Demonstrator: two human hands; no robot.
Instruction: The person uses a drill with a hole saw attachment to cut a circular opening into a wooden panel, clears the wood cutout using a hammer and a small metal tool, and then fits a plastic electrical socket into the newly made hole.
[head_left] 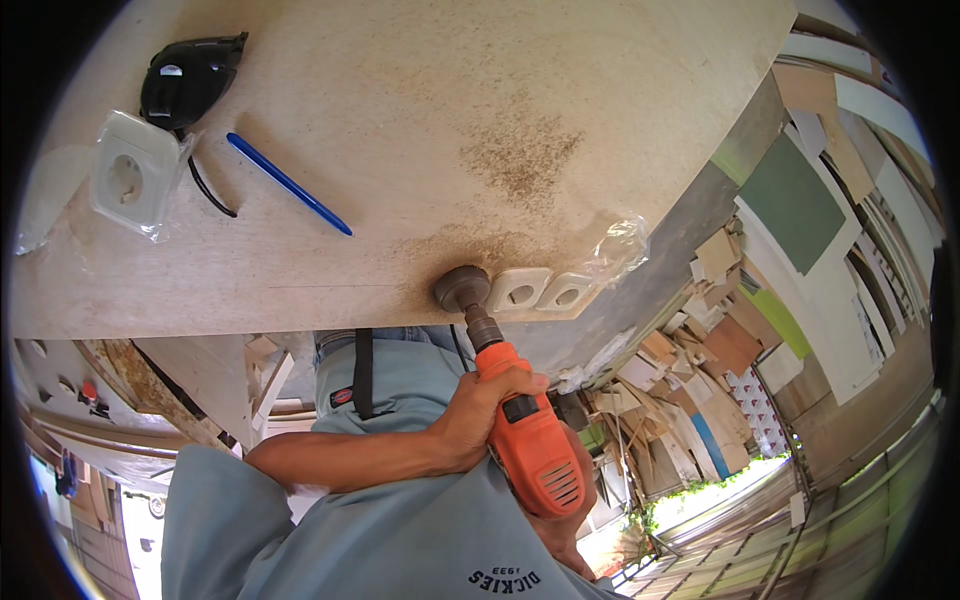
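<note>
My left hand (470, 420) is wrapped around the front of an orange power drill (530, 440), its thumb lying over the body. Behind the drill's rear end my right hand (578, 500) is closed around it; the drill body covers most of those fingers. A grey hole saw (462, 288) in the chuck presses against the pale wooden board (340, 130) close to its near edge. Just right of the hole saw, two white wall sockets (522, 291) sit side by side on the board. Sawdust (520, 150) is scattered beyond the cutter.
At the board's left lie a blue pen (290, 185), a wrapped white socket (125, 178) and a black rounded case with a cord (190, 80). Crumpled clear plastic (618, 250) rests by the right edge. Wood offcuts (690, 370) and leaning panels (800, 200) crowd the right side.
</note>
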